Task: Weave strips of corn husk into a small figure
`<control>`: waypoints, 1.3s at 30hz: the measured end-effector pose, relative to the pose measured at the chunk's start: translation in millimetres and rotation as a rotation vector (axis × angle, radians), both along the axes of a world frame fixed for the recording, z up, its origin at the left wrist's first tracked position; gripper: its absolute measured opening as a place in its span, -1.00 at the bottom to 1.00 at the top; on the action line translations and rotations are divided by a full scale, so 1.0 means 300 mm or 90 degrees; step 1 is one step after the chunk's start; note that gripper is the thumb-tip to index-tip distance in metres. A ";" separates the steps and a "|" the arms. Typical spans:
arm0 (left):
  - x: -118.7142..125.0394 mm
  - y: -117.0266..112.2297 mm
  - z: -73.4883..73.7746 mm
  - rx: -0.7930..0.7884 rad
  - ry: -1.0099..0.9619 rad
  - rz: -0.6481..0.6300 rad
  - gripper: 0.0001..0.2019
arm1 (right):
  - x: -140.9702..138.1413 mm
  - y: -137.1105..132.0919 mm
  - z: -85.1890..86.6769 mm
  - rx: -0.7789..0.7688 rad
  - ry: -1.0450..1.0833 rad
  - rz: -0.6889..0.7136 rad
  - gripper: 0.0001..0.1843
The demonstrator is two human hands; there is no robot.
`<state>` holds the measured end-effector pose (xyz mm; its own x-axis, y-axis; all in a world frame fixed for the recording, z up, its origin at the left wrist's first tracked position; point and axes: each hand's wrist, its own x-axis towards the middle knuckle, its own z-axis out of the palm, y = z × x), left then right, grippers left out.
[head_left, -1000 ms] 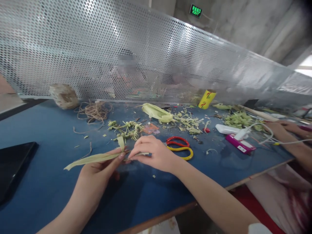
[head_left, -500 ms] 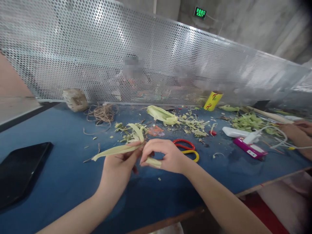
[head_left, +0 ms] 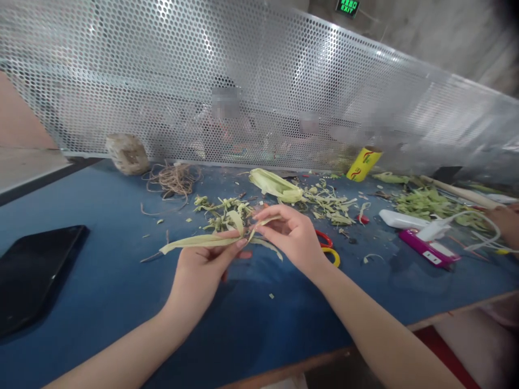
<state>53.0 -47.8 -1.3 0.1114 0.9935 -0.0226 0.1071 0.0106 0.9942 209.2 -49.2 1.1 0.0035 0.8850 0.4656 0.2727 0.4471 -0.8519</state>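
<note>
My left hand (head_left: pixel 206 270) pinches a long pale green leaf strip (head_left: pixel 190 243) between thumb and fingers, its free end pointing left over the blue table (head_left: pixel 101 286). My right hand (head_left: pixel 294 235) pinches a narrower strand (head_left: pixel 265 221) split off the same strip and holds it up to the right. Another thin strand (head_left: pixel 270 247) hangs down between the two hands. Red and yellow scissors (head_left: pixel 330 248) lie just behind my right wrist, partly hidden by it.
A dark tablet (head_left: pixel 28 270) lies at the left. Twine (head_left: pixel 172 181), a brown block (head_left: pixel 126 154), a husk bundle (head_left: pixel 273 186), leaf scraps (head_left: pixel 221 210), a yellow tube (head_left: pixel 362 165) and a pink device with cables (head_left: pixel 425 248) sit behind. Another person's hand (head_left: pixel 505 224) is far right. A perforated metal screen (head_left: pixel 259 86) backs the table.
My right hand has lifted from the table and pulled a thin strand up and to the right, away from the strip. My left hand has risen slightly with the strip.
</note>
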 end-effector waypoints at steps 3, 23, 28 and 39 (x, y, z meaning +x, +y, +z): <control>0.001 -0.009 -0.004 -0.007 -0.002 -0.020 -0.81 | -0.004 0.006 -0.018 -0.067 0.035 0.036 -0.86; -0.027 0.030 -0.014 -0.273 -0.247 -0.106 -0.95 | 0.081 -0.012 0.038 0.365 -0.661 0.100 -0.74; -0.026 0.020 -0.008 -0.299 -0.244 -0.134 -0.96 | 0.075 -0.011 0.038 0.347 -0.592 0.136 -0.75; 0.001 -0.031 0.008 -0.102 0.024 -0.148 -0.86 | 0.059 -0.001 0.030 0.222 -0.458 0.239 -0.89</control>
